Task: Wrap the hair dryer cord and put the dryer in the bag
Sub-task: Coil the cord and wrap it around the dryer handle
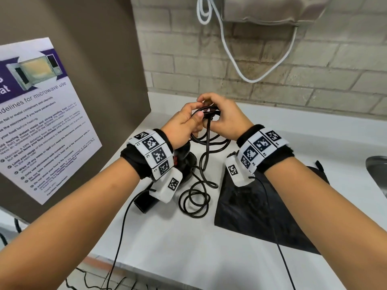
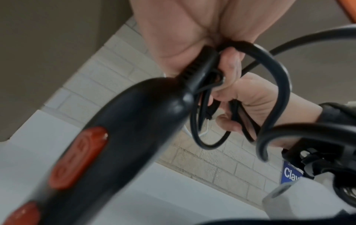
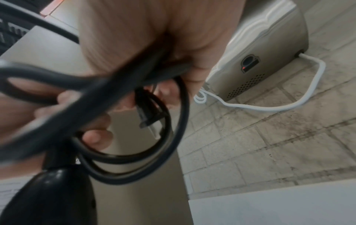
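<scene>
Dryer left of bag

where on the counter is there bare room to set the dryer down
Bare counter lies near the front edge, between the black bag and the left side. More shows behind the hands by the tiled wall. Crowded: the middle, with the dryer and loose cord.

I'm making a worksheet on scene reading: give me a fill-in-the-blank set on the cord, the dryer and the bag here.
1. Both hands, left and right, grip the black ____.
2. The bag lies flat on the counter, under the person's ____ forearm.
3. The switches on the dryer handle are ____ in colour.
4. The cable hanging on the brick wall is ____.

Missing words: cord; right; red; white
</scene>
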Demonstrator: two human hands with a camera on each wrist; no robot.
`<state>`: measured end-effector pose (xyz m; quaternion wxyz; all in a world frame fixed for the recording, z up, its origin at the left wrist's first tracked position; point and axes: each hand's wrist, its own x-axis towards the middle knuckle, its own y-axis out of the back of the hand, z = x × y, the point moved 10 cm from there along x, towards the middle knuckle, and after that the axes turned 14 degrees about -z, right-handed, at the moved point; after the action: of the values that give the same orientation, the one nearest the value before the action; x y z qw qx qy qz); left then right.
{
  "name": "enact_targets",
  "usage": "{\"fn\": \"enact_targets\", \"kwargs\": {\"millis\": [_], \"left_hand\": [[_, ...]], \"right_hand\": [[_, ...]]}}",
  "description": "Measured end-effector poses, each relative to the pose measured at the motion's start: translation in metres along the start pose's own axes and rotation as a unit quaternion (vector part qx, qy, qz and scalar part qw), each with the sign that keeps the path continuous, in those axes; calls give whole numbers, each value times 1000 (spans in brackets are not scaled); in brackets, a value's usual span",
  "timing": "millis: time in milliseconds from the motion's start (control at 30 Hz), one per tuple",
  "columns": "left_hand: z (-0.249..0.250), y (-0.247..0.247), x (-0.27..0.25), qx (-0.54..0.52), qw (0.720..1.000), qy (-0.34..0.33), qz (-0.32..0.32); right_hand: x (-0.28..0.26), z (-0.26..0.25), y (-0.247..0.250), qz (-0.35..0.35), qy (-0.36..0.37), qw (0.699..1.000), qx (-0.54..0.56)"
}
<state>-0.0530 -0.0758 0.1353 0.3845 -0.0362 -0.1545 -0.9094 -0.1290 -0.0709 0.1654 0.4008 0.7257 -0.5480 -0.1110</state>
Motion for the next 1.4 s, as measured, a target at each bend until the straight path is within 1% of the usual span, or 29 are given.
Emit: {"fn": "enact_targets", "kwargs": {"millis": [67,100,167,233,300,400,533,667,833,900,1000,1100,1200,1333,1400], "left_hand": [[0,4,-1,1,1000,8,6],[0,5,-2,15,1000,18,8],[4,7,-2,40,999,19,5],[7,11,-2,28,999,17,7],[5,15,-2,7,1000,21,22],[-3,17,-2,-14,999,32,41],[-3,14,-4,-28,999,18,36],[-1,15,-5,-5,999,3,36],[1,14,-5,12,999,-6,47],[0,11,-5,-16,999,-6,48],[-3,5,-4,-69,997,-7,19],[-5,0,-4,-95,995,8,-9],[-6,1,-5,-101,995,18,-17],[-7,10,-8,-96,995,23,-3],[-8,21,-11,-105,994,24,17]], "right_hand": [[3,1,-3,-3,-7,1000,-8],[4,2,-5,-5,-17,1000,-19],[5,7,-7,-13,-42,998,-47],[5,10,-10,-26,-53,996,-64],[6,9,-13,-32,-45,995,-81],[7,7,-9,-13,-42,996,-77],[2,8,-5,3,-71,993,-97],[-3,8,1,27,-68,995,-64],[-6,10,2,43,-78,994,-64],[-9,10,3,58,-71,995,-47],[-11,14,4,71,-78,994,-16],[-8,20,-5,34,-93,995,19],[-4,23,-10,6,-103,994,19],[-4,25,-14,-60,-121,988,-69],[-11,39,-14,-97,-140,983,-62]]}}
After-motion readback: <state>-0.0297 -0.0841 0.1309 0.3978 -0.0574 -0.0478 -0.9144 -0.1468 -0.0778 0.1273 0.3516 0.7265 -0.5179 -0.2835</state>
